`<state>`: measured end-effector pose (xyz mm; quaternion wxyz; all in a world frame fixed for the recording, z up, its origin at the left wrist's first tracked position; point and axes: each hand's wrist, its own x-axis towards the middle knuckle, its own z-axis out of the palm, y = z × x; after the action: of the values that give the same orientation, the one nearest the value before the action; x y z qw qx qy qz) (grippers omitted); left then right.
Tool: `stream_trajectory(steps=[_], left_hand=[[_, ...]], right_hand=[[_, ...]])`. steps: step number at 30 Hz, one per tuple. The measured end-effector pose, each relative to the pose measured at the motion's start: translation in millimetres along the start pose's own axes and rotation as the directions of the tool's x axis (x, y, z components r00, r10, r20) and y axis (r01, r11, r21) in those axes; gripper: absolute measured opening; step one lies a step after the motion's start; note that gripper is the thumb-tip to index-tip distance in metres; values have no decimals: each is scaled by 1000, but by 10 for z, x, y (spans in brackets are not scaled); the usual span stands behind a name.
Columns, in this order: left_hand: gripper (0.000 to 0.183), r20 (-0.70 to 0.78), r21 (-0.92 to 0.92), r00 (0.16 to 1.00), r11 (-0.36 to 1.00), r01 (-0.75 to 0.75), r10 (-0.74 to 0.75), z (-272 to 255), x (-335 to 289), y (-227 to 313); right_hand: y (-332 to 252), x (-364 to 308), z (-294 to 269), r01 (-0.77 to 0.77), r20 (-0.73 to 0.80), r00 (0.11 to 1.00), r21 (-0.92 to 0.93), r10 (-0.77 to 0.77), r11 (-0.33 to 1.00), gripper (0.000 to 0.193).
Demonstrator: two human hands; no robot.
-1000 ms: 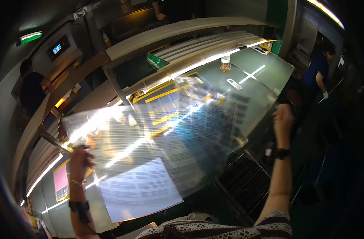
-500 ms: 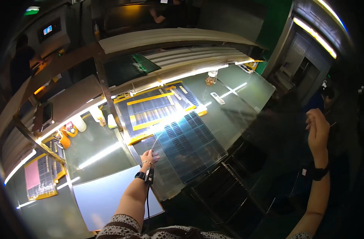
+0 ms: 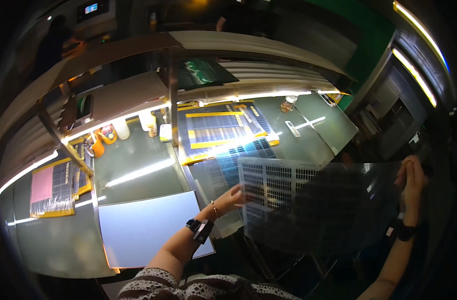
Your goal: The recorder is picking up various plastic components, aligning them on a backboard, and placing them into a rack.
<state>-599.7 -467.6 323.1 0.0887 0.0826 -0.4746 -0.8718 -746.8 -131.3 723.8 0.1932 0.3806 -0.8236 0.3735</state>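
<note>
A large see-through film sheet (image 3: 276, 187) with rows of small dark printed grids is held up in front of me, slightly bowed, over the table's front edge. My left hand (image 3: 232, 197) is closed at its left edge; the fingertips are partly behind it. At the film's upper right corner, my right hand (image 3: 412, 175) grips it with fingers pressed together. Behind the held film, a bluish patterned sheet (image 3: 233, 155) lies on the table, partly covered from view. The film's right half looks dark against the shadowed floor.
A yellow-taped panel (image 3: 216, 131) lies under the lit shelf. To the left is a white board (image 3: 151, 230) on the glass-topped table (image 3: 138, 182). An orange cup (image 3: 97, 146), several bottles, a white remote-like device (image 3: 292, 129) and a jar (image 3: 288, 103) stand or lie farther back.
My left hand has moved right, from the sheet on the table to the film's left edge. The film now spans between both hands, raised. The view has shifted.
</note>
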Motion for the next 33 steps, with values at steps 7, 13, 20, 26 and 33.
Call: stream_trajectory(steps=[7, 13, 20, 26, 33], left_hand=[[31, -69, -20, 990, 992, 122, -123, -394, -1017, 346], [37, -369, 124, 921, 975, 186, -128, -1165, -2382, 835], [30, -740, 86, 640, 916, 392, -205, -2153, -4022, 811], [34, -818, -103, 467, 884, 455, -336, -2420, -4606, 503], [35, -775, -159, 455, 833, 531, -438, -2428, -4611, 604]], right_hand=[[320, -172, 713, -186, 175, 970, 101, 167, 977, 21], [270, -526, 2126, -404, 427, 857, 212, 288, 890, 17], [300, -1837, 4126, -416, 681, 730, 384, 51, 824, 14], [203, -3610, 4024, -537, 867, 281, -213, 411, 816, 37], [-34, -4087, 4113, -965, 851, 187, 66, 491, 253, 11]])
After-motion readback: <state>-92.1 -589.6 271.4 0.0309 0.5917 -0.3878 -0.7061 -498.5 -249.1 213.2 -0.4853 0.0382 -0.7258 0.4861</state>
